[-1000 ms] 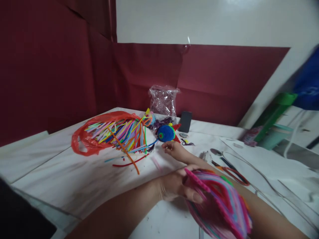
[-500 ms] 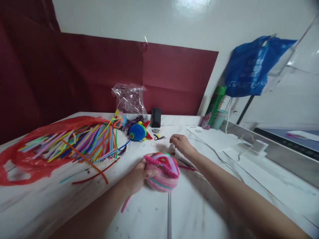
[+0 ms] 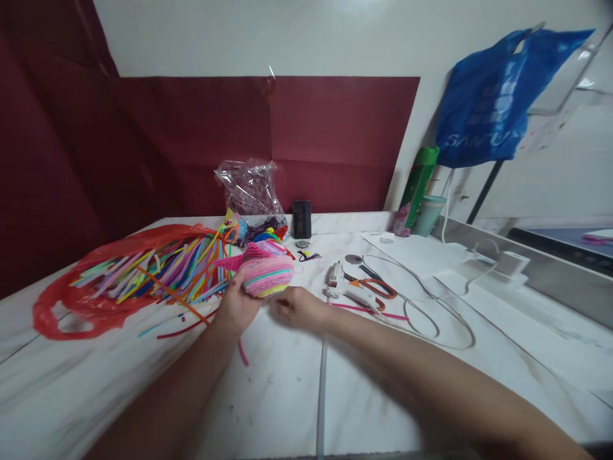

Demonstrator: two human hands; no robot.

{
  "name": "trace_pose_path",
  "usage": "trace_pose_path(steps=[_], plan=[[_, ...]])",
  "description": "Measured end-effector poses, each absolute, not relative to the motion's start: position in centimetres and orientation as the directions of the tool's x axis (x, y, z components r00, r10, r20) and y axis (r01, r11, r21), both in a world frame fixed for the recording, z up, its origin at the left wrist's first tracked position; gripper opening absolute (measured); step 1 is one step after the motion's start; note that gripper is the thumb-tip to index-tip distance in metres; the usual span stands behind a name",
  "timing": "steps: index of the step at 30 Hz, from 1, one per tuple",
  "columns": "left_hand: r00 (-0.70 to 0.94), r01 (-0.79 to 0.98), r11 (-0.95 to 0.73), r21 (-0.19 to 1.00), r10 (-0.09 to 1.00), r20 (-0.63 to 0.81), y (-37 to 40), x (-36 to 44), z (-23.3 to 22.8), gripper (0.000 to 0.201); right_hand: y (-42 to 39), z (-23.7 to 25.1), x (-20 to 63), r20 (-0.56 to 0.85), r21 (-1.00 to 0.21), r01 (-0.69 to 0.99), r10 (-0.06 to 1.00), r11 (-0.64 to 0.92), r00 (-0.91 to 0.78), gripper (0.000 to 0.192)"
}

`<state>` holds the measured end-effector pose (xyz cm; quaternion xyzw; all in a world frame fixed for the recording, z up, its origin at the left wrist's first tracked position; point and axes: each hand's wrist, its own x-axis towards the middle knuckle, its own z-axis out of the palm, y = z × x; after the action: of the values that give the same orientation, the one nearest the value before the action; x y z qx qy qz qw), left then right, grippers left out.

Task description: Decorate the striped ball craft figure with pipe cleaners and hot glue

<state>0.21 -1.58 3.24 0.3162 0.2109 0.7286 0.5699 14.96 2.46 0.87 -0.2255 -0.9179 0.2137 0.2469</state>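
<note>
A rounded ball of wound pipe cleaners (image 3: 267, 275), mostly pink with stripes of yellow, green and blue and a pointed pink tip sticking out on its left side, sits in the left hand (image 3: 238, 303). That hand cups it from below with the fingers closed around its underside, holding it just above the white marble tabletop (image 3: 143, 370) near the middle. A loose pink strand (image 3: 243, 352) trails down from under the hand onto the tabletop.

The right hand (image 3: 297, 308) lies just beside and below the ball, fingers pointing toward it; motion blur hides whether it pinches anything or touches the ball.

White lettering on the blue plastic bag (image 3: 498, 102) hanging at the far right reads roughly "SANYU", though it is blurred and creased.

Toward the left edge, a red plastic bag (image 3: 71, 300) spills out many coloured pipe cleaners (image 3: 163, 268).
</note>
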Motion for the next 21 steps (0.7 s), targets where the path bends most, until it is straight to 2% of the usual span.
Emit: trace_pose_path(steps=[3, 4, 7, 9, 11, 14, 15, 18, 21], plan=[[-0.218, -0.697, -0.305, 0.648, 0.952, 0.214, -1.7, -0.2, 3.6, 0.032, 2.0, 0.3, 12.2, 0.372, -0.255, 0.1, 0.193, 0.962, -0.908, 0.037], [-0.245, -0.697, -0.322, 0.64, 0.947, 0.21, -1.7, -0.4, 3.9, 0.032, 1.8, 0.1, 11.5, 0.348, -0.163, 0.082, 0.135, 0.983, -0.928, 0.038], [-0.318, -0.699, -0.37, 0.612, 0.927, 0.198, -1.7, -1.1, 4.7, 0.032, 1.4, -0.1, 9.6, 0.237, 0.065, 0.09, 0.072, 0.994, -0.969, 0.027], [-0.352, -0.695, -0.41, 0.591, 0.91, 0.217, -1.9, -1.4, 5.5, 0.033, 1.5, 0.0, 8.5, 0.194, 0.158, 0.083, 0.051, 0.984, -0.98, 0.022], [-0.377, -0.682, -0.456, 0.572, 0.889, 0.26, -2.3, -1.6, 6.5, 0.036, 2.2, 0.0, 7.6, 0.195, 0.144, 0.156, 0.126, 0.977, -0.973, 0.019], [-0.429, -0.643, -0.557, 0.527, 0.831, 0.355, -3.2, -2.1, 8.4, 0.042, 4.4, 0.0, 7.1, 0.208, -0.01, 0.39, 0.384, 0.921, -0.9, 0.015], [-0.446, -0.627, -0.594, 0.505, 0.805, 0.392, -3.5, -2.3, 9.0, 0.043, 5.4, 0.0, 7.2, 0.211, -0.036, 0.444, 0.441, 0.895, -0.872, 0.014], [-0.511, -0.579, -0.693, 0.43, 0.719, 0.471, -4.4, -3.6, 10.6, 0.049, 8.0, 0.0, 8.1, 0.218, -0.12, 0.579, 0.59, 0.807, -0.778, 0.017], [-0.582, -0.517, -0.757, 0.4, 0.653, 0.484, -5.3, -5.2, 11.4, 0.055, 9.5, 0.0, 9.1, 0.21, -0.224, 0.635, 0.673, 0.739, -0.709, 0.022]])
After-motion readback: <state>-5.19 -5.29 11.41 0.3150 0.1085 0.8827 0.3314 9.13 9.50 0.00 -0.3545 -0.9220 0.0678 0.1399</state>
